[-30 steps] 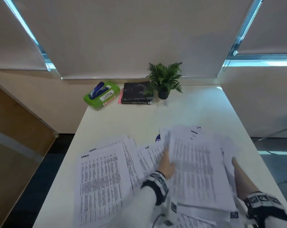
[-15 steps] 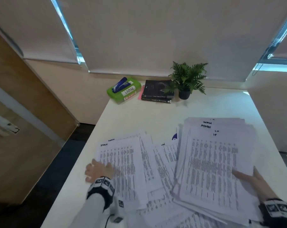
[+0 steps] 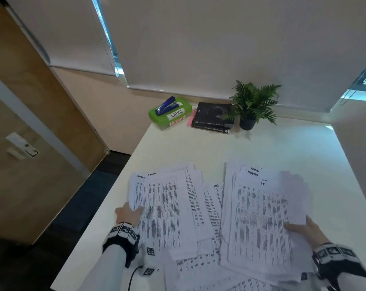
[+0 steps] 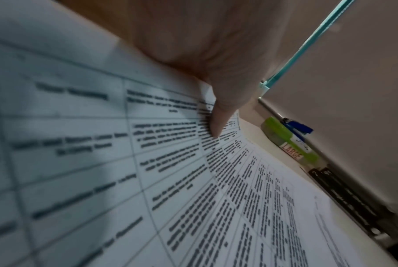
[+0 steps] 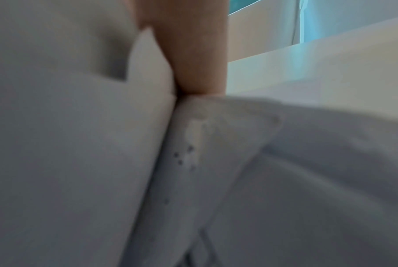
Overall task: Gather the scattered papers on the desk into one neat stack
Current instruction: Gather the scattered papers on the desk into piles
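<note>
- Papers [image 3: 198,217]: spread over the near half of the tabletop [image 3: 261,148] in two loose heaps, with strays between and along the near edge.
- Right heap [image 3: 261,217]: thicker, corners fanned, not squared.
- Left heap [image 3: 163,208]: thinner, overlapping the middle strays.
- Your left hand [image 3: 128,214] is at the left heap's outer edge; the wrist view shows the thumb [image 4: 218,115] on top of a lifted, curling sheet, so the fingers are pinching that edge.
- Your right hand [image 3: 303,227] is at the right heap's outer edge, thumb on top. The other fingers are hidden under the paper; it reads as a grip on the heap.
- Step in hand, as I judge it: drawing the two heaps together. About midway; nothing is squared yet.
- Next move calls for sliding the left heap under or onto the right one, sweeping the middle strays along, then collecting the near-edge sheets.
- Far end: green box [image 3: 170,113] with stapler [image 3: 165,106], books [image 3: 213,117], plant [image 3: 253,101]. Well apart from the papers.
</note>
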`<act>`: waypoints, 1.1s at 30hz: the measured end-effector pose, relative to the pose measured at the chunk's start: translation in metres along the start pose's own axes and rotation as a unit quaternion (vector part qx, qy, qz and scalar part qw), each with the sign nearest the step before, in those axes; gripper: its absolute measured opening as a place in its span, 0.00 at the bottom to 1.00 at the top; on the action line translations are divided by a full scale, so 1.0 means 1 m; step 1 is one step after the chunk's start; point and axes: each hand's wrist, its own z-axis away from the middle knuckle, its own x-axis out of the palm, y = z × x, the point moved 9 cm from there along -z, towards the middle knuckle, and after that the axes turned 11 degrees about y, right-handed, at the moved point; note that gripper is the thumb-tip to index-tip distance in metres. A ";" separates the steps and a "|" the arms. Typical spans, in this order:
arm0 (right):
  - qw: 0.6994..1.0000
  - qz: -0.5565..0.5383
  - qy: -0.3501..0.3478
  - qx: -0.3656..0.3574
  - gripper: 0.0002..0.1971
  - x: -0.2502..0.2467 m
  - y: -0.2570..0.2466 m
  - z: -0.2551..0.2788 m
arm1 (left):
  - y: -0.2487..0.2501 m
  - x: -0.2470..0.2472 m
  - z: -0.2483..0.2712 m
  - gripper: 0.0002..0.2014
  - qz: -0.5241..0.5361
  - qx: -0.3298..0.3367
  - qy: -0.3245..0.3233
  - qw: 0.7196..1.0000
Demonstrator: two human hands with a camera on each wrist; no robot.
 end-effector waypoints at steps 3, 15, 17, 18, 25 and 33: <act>1.000 0.001 -0.003 0.022 0.45 0.001 0.000 0.003 | 0.005 0.004 0.002 0.30 0.045 0.005 0.014 0.999; 1.000 -0.002 0.013 0.026 0.45 0.001 -0.009 0.019 | 0.037 -0.010 0.000 0.22 0.050 -0.006 0.056 0.997; 1.000 -0.010 0.014 0.024 0.41 0.001 -0.015 0.026 | 0.038 0.007 0.007 0.27 0.062 0.003 -0.013 0.998; 0.999 -0.014 0.010 0.031 0.40 0.003 -0.017 0.031 | 0.038 0.015 0.012 0.30 0.065 -0.001 -0.037 0.997; 1.000 -0.007 -0.020 0.009 0.50 0.009 -0.028 0.042 | 0.058 0.024 0.017 0.37 0.154 0.017 -0.031 0.987; 1.000 0.015 0.007 0.017 0.33 0.003 -0.031 0.046 | 0.066 0.017 0.019 0.31 0.102 0.088 0.027 0.990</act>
